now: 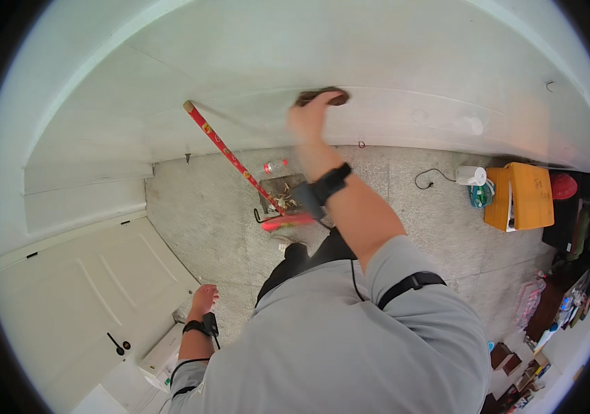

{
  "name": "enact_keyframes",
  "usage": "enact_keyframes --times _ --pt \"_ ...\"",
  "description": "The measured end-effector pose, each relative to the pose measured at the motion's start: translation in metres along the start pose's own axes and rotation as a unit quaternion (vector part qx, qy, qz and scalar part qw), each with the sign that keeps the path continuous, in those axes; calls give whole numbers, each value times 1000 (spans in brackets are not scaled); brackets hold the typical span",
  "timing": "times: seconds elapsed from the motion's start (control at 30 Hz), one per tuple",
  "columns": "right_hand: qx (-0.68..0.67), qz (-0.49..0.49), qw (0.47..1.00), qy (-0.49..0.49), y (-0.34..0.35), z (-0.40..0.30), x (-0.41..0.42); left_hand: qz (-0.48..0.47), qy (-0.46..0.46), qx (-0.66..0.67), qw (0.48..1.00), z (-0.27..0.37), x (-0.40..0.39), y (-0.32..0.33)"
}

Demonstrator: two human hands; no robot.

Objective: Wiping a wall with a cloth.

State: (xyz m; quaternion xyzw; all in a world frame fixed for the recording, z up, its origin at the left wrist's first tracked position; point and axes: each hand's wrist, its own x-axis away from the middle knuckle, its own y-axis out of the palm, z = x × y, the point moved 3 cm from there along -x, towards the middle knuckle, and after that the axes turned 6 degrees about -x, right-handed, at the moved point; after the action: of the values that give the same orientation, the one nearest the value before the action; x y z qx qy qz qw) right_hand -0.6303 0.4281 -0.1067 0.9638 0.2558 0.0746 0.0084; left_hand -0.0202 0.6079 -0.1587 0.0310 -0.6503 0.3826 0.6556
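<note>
My right hand (309, 120) is raised at the white wall (408, 111), gripping a dark brown cloth or pad (337, 97) that lies against the wall surface; hand and cloth are slightly blurred. Low at my left side, my left hand (206, 298) holds nothing, its fingers loosely curled and apart, near the white panelled door. In front of me a broom with a red patterned handle (225, 150) leans towards the wall, its pink head (287, 221) on the floor. Beside the head lies a dustpan (269, 190) with debris in it.
A plastic bottle (275, 166) lies between dustpan and wall. The white door (114, 269) stands at left, above a white box (163, 354). Along the right are a corded white appliance (470, 176), a yellow-orange cabinet (533, 196), a red round object (564, 186) and cluttered shelves.
</note>
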Motion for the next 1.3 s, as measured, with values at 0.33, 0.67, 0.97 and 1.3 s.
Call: enact_keyframes --times 0.33,0.67,0.97,1.3 --pt "-28 29 993 107 15 34 -23 36 0 51 998 -6 5 -6" --pt "286 247 926 17 -234 -18 -139 -1 -19 22 1000 -20 -7 16" --pt "207 155 965 43 -162 29 -123 12 34 32 999 20 -14 18" --pt "153 -1 984 94 12 0 1 24 23 59 998 21 2 8"
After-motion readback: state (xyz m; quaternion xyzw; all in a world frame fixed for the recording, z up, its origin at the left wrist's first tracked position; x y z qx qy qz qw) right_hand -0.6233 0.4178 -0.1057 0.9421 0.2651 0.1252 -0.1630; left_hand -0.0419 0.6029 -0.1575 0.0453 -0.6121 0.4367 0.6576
